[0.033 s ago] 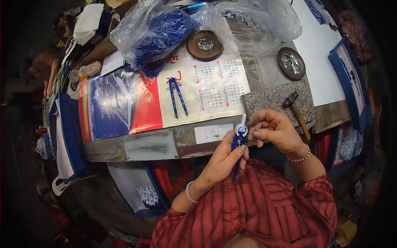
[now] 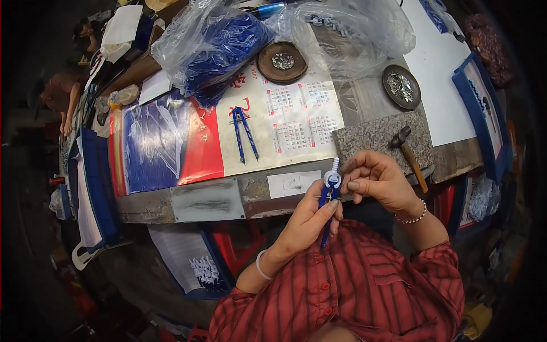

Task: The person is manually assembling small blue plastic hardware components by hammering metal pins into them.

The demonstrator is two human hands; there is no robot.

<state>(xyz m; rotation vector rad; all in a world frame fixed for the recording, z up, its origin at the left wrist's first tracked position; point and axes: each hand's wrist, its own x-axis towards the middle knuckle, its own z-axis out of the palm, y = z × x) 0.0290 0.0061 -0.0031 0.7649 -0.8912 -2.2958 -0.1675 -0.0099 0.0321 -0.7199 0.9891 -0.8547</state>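
I hold a blue drawing compass [image 2: 330, 191] upright in front of my chest, its legs closed and pointing down. My left hand [image 2: 307, 221] grips its legs from below. My right hand [image 2: 379, 179] pinches the white and blue hinge head at the top. A second blue compass [image 2: 244, 134] lies on the printed calendar sheet [image 2: 296, 128] on the table, its legs slightly apart, beyond both hands.
A hammer [image 2: 411, 157] rests on a granite slab [image 2: 370, 139] just past my right hand. Two round dishes of small metal parts [image 2: 282, 61] [image 2: 401, 85] and clear bags of blue parts [image 2: 219, 45] stand further back. Another person [image 2: 62, 94] sits at far left.
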